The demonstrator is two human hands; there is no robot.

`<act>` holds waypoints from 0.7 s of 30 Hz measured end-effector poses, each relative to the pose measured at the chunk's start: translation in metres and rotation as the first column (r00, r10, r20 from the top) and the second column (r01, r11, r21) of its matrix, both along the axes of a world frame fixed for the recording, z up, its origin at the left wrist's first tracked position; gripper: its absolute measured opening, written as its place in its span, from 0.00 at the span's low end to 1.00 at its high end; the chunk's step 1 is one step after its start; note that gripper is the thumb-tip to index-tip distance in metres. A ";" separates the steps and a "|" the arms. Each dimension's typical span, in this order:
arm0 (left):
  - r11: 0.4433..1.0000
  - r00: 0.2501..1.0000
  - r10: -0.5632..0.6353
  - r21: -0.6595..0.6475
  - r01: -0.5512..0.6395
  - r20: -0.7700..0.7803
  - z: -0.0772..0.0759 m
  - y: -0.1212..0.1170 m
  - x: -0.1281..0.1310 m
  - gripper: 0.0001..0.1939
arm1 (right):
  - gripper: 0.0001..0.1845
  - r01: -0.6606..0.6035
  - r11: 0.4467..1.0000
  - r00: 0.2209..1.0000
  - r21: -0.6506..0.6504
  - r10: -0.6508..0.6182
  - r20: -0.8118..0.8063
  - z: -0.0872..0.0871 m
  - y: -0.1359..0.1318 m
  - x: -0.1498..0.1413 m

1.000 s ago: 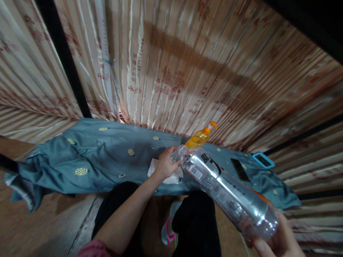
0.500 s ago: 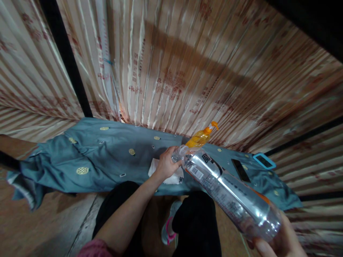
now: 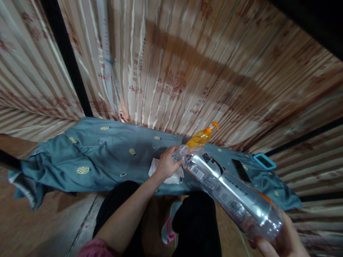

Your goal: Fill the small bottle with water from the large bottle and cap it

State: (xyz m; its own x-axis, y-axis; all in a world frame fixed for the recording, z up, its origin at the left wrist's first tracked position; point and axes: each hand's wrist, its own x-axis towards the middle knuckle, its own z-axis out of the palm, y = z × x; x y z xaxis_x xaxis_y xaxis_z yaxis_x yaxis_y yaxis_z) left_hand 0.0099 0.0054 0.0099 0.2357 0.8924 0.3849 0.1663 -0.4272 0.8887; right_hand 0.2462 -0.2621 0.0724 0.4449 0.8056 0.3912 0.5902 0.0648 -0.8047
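A large clear plastic bottle with a printed label slants across the right half of the view, its mouth end up and to the left. My left hand is closed around something clear at that end; whether it is the bottle's neck or a separate clear piece, I cannot tell. Around the base at the lower right curls my right hand, gripping it. Just behind the neck stands a pump bottle of orange-yellow liquid, partly hidden. Under my left hand lies a white cloth or tissue.
A grey-green cloth with pineapple prints covers the narrow surface ahead. To the right lie a dark phone and a blue-framed device. Pleated curtains hang behind, with a black post at left. My knees are just below the near edge.
Almost nothing differs. The bottle's base and my right hand have shifted very slightly to the right; my left hand stays in place.
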 end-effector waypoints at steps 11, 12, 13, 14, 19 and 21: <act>1.000 1.000 -0.008 -0.010 0.008 -0.003 0.000 0.000 -0.001 0.20 | 0.41 0.051 0.998 0.997 -0.031 -0.053 -0.060 0.002 0.001 0.004; 1.000 1.000 -0.006 -0.012 0.006 -0.003 0.001 0.000 -0.001 0.20 | 0.41 0.044 0.999 0.997 -0.031 -0.046 -0.062 0.003 0.001 0.004; 1.000 1.000 -0.006 -0.014 0.006 -0.004 0.001 0.000 -0.001 0.20 | 0.41 0.037 0.999 0.997 -0.030 -0.039 -0.063 0.004 0.002 0.003; 1.000 1.000 -0.007 -0.014 0.007 -0.005 0.001 -0.001 -0.001 0.19 | 0.40 0.031 0.999 0.998 -0.026 -0.033 -0.060 0.005 0.002 0.003; 1.000 1.000 0.001 0.003 -0.001 0.007 0.000 0.000 0.000 0.19 | 0.40 0.039 0.999 0.997 -0.029 -0.040 -0.059 0.006 0.002 0.003; 1.000 1.000 0.003 0.006 -0.003 0.005 0.000 0.000 0.000 0.18 | 0.40 0.043 0.999 0.997 -0.033 -0.045 -0.068 0.006 0.003 0.002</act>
